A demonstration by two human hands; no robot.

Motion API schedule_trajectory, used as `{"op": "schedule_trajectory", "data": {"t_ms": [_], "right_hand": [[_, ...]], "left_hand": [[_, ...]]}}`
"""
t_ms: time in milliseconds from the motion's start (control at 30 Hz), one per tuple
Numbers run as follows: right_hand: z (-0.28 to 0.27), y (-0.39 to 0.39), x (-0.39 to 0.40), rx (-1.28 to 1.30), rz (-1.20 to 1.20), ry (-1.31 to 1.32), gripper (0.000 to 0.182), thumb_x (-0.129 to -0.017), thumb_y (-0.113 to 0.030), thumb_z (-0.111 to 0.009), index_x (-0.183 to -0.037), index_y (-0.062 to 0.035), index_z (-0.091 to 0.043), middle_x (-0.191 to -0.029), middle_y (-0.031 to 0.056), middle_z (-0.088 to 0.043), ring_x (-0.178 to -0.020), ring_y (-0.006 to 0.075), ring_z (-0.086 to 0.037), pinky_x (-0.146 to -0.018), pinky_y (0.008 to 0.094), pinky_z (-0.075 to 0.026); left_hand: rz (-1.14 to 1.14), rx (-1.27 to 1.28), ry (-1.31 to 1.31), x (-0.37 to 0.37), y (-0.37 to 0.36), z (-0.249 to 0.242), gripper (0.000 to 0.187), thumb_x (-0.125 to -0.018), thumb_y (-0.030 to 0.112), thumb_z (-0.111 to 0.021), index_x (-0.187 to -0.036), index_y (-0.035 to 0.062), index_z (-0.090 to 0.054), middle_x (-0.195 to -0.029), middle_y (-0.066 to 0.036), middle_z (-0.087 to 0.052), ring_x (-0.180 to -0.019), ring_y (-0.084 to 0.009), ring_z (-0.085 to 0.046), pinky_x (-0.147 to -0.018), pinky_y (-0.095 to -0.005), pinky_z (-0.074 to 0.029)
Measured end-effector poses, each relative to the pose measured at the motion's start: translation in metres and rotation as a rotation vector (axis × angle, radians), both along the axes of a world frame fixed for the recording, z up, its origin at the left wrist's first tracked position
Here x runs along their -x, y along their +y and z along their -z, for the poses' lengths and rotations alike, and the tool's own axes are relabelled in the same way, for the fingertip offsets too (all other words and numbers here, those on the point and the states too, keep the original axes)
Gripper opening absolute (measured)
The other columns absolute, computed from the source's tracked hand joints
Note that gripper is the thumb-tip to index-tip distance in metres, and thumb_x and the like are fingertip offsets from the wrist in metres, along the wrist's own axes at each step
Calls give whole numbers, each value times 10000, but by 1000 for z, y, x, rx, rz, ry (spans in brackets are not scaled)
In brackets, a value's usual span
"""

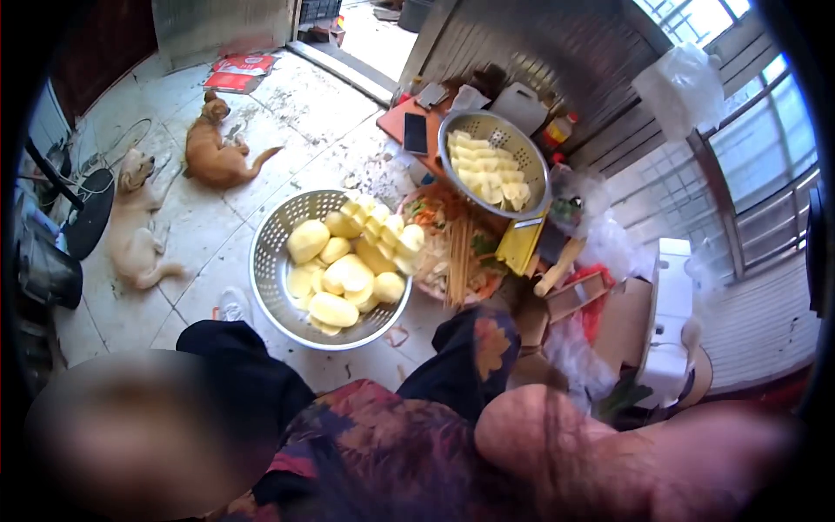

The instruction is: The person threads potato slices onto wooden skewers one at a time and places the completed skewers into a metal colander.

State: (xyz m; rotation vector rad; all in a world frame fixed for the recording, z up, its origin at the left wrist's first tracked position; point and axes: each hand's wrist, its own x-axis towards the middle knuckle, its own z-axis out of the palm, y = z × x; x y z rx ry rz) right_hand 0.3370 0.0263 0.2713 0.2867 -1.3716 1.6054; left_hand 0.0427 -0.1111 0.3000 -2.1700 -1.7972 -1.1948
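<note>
- A large perforated steel colander (271,252) is seen on the tiled floor (217,217), just ahead of the person's knees, filled with whole peeled pale-yellow potatoes (335,277); these are judged peeled but not yet cut.
- A row of cut potato pieces (383,228) is stacked along the far right rim of that colander.
- A second, smaller steel colander (535,165) is set higher, on an orange-red board (396,122) near the corrugated wall, and holds a heap of sliced potato (487,170); this share of the cutting is judged done.
- Between the two colanders a round tray of vegetable scraps and thin sticks (457,252) is seen, with a yellow flat slicer (520,244) touching its right edge.
- The work is judged roughly midway: about as many whole potatoes are left as have been sliced.
- The right arm (609,452) is seen only as a blurred mass at the lower right; its hand is out of view, so its grip is not shown.
- The left hand is not seen either; a blurred patch covers the lower left corner.
- Two tan dogs (213,148) are lying on the floor at the far left, well apart from the colanders.
- A dark phone (416,132) lies on the board.
</note>
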Motion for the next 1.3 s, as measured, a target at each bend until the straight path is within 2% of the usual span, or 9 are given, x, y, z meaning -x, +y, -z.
{"op": "schedule_trajectory", "data": {"t_ms": [233,533,633,1300], "right_hand": [[-9,-3,2,-119,-70,-29,116,-896,-115,-533,-797,-53,-530,-551,29,-493,-499,127,-494,-405,251,-426],[-7,-11,10,11,-74,28,115,-898,-118,-531,-803,-54,-529,-552,28,-492,-498,126,-491,-405,250,-422],[-2,-11,0,-32,-104,20,114,-899,-120,-531,-805,-54,-529,-553,27,-491,-498,125,-490,-405,250,-421],[-1,2,-55,42,-9,100,111,-904,-127,-528,-818,-56,-528,-557,25,-490,-497,122,-484,-404,248,-413]], "left_hand": [[-74,-105,-28,-6,-16,-1,835,-703,317,-693,-1391,18,-326,-1394,-216,-363,-1130,-253,-524,-909,-357,-445],[-86,-31,-1,-12,-35,-14,823,-705,300,-684,-1389,16,-326,-1389,-214,-369,-1125,-252,-528,-906,-355,-446],[-118,-56,-9,-21,-37,-9,819,-706,294,-681,-1389,15,-326,-1388,-214,-372,-1124,-252,-529,-905,-354,-447],[-92,31,71,-67,-5,-36,793,-710,254,-663,-1386,11,-327,-1378,-211,-386,-1114,-251,-537,-897,-348,-450]]}}
